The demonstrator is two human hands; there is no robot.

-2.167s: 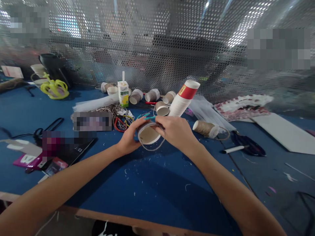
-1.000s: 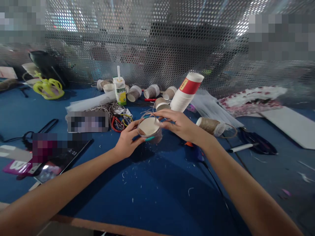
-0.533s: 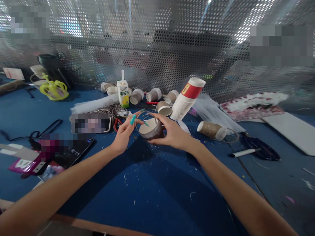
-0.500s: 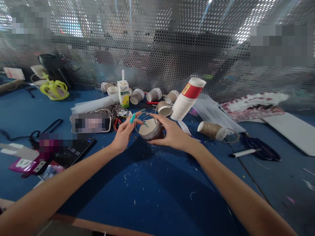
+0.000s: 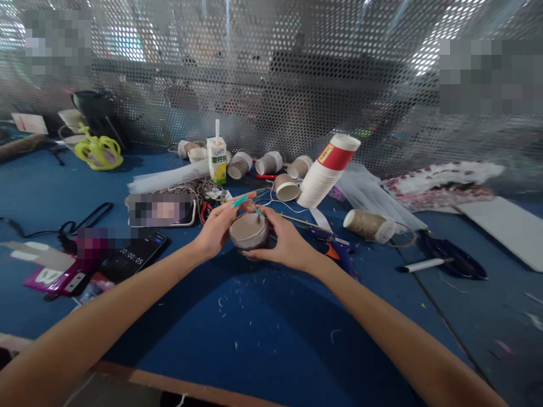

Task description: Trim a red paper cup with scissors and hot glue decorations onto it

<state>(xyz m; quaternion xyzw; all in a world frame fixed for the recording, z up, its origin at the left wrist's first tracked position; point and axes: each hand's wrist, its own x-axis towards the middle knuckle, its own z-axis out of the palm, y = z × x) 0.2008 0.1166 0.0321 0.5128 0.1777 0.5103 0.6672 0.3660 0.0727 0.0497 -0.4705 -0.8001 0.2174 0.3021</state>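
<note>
A paper cup (image 5: pixel 249 240) with a brown-grey wrapped outside is held over the blue table, its mouth tilted toward me. My right hand (image 5: pixel 288 237) is closed around its right side, with the thumb low on the wall and the fingers at the far rim. My left hand (image 5: pixel 215 227) touches the cup's left side, its long green-nailed fingers reaching over the far rim to meet the right fingertips. The loop handle at the rim is mostly hidden by fingers. Behind it lie a wrapped cup (image 5: pixel 287 187) on its side and a leaning stack of white paper cups (image 5: pixel 316 183).
A drink carton with a straw (image 5: pixel 218 163) stands behind several wrapped cups and tangled twine. Phones (image 5: pixel 142 254), a purple tool (image 5: pixel 70 277) and a yellow crown-like piece (image 5: pixel 98 151) are at left. A twine-wrapped cup (image 5: pixel 367 225) and a white board (image 5: pixel 504 229) lie right.
The cup has turned more upward and shifted slightly left and down. My left hand has come in against it, and both hands' fingers now meet at the far rim, covering the loop handle.
</note>
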